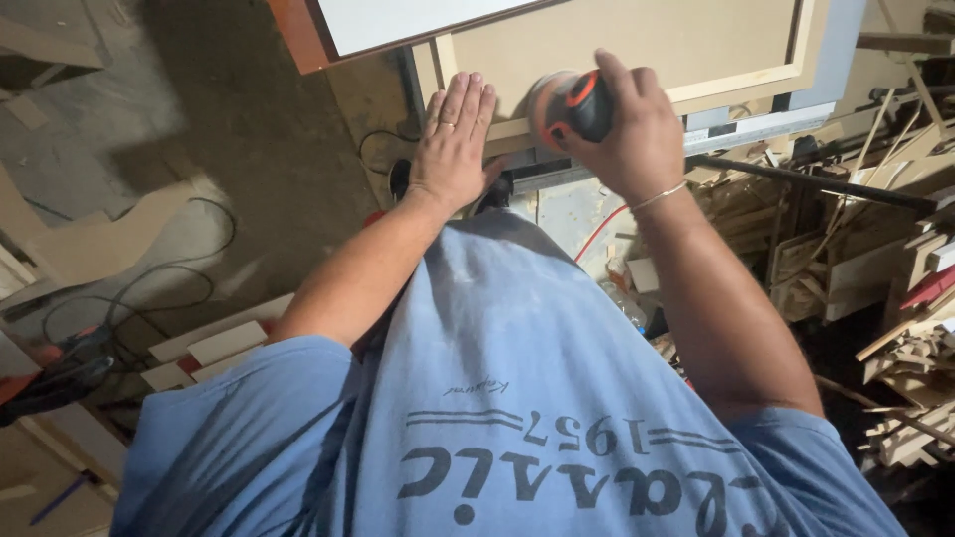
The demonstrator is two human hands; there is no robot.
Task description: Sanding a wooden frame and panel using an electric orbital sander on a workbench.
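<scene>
Orbital sander (569,104), orange and black: gripped from above by the right hand (627,124) on the panel's (617,45) near rail. Left hand (455,139): laid flat, fingers spread, just beside it, holding nothing.

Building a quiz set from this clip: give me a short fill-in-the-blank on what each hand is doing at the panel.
1. The right hand grips an orange and black ____.
2. The left hand lies ____ on the panel, fingers together.
3. A thin ____ circles the right wrist.
4. To the person's right, the scrap pile is made of ____.

Missing words: sander; flat; bracelet; wood.
</scene>
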